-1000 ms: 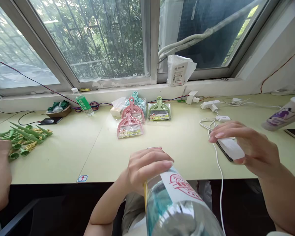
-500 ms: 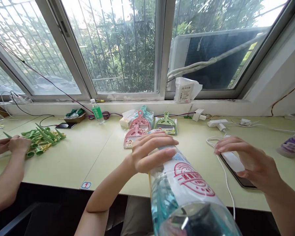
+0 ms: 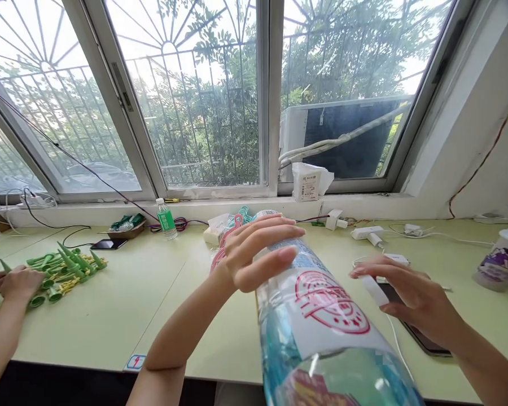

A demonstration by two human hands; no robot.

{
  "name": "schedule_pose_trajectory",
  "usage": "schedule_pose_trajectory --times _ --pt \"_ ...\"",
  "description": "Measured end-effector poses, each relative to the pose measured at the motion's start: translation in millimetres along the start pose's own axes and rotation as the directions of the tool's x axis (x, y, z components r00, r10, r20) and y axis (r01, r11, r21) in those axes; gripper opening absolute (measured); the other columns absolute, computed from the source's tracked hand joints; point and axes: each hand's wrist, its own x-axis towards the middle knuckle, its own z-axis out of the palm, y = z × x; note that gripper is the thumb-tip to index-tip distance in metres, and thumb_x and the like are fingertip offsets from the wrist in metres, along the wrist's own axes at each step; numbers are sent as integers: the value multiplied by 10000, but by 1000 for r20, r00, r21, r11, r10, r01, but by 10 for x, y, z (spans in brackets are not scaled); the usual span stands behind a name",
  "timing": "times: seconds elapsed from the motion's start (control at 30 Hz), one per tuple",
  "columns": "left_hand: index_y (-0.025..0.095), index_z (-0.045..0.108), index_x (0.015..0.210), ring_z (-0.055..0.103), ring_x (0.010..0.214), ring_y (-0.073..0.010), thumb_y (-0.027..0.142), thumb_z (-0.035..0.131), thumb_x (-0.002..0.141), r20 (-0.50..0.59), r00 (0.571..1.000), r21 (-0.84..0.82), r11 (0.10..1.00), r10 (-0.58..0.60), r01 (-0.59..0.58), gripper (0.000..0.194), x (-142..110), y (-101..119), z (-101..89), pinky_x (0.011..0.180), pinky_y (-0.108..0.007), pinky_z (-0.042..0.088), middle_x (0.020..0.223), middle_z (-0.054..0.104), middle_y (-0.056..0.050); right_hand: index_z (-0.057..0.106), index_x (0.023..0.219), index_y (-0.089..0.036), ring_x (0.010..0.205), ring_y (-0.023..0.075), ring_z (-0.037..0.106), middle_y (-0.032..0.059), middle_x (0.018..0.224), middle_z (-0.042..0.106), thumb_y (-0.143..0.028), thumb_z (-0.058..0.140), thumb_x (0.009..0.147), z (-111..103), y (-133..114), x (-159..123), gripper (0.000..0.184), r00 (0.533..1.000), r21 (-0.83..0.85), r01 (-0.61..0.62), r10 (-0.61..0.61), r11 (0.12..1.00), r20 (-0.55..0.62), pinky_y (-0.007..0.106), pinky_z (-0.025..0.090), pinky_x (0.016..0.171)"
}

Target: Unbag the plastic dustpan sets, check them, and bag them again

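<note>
A large clear plastic container (image 3: 275, 338) with teal contents lies tilted toward me, its base end nearest the camera. It carries a white label (image 3: 311, 293) with a red round stamp print. My left hand (image 3: 262, 248) is wrapped over its far end, fingers across the top. My right hand (image 3: 419, 296), to the right of the container and apart from it, pinches a small white piece (image 3: 373, 290), perhaps a paper label. Below that hand lies a dark phone (image 3: 427, 338) beside a white cable (image 3: 400, 349). Pink dustpan sets (image 3: 224, 248) are partly hidden behind my left hand.
At far left, another person's hands (image 3: 19, 282) work by a pile of green cone-shaped parts (image 3: 70, 268). A green-labelled water bottle (image 3: 166, 220) stands near the windowsill. At right are a printed cup (image 3: 502, 259) and white power plugs (image 3: 368, 233). Windows rise behind the table.
My view has tilted upward. My right hand, with the white piece, has come slightly left toward the container. The left hand keeps its hold on the container.
</note>
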Motion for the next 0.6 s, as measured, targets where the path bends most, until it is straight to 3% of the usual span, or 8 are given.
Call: schedule_pose_trajectory --times 0.17,0.37,0.47,0.6 --pt "320 478 1240 692 1034 -170 282 644 880 26 1000 -41 999 2 -1 399 42 -48 16 934 -409 580 1130 711 -22 574 1243 -450 970 317 660 64 1040 685 -294 646 837 2 -22 -22 440 1000 -33 -28 28 999 8 467 597 768" --pt "297 466 1244 687 1037 -172 290 597 912 18 1000 45 999 7 -8 357 55 -69 39 916 -416 587 1120 709 -38 589 1191 -455 952 311 659 38 1006 698 -315 690 818 -3 -46 -7 411 1000 -13 -14 15 1000 23 476 584 801" --pt "312 432 1301 691 1030 -167 270 601 911 -21 1000 17 1000 20 -20 428 -26 -49 93 901 -405 592 1126 707 -40 601 1198 -425 966 295 649 46 1022 689 -325 686 832 1 -17 -21 389 1000 -18 11 -11 1000 13 448 578 811" --pt "282 402 1376 698 999 -172 308 603 909 -8 999 -135 990 -43 42 509 -261 73 211 850 -365 602 1093 715 -62 629 1212 -379 878 269 623 52 954 672 -487 628 872 7 -10 -38 357 994 34 90 -88 995 -59 414 558 733"
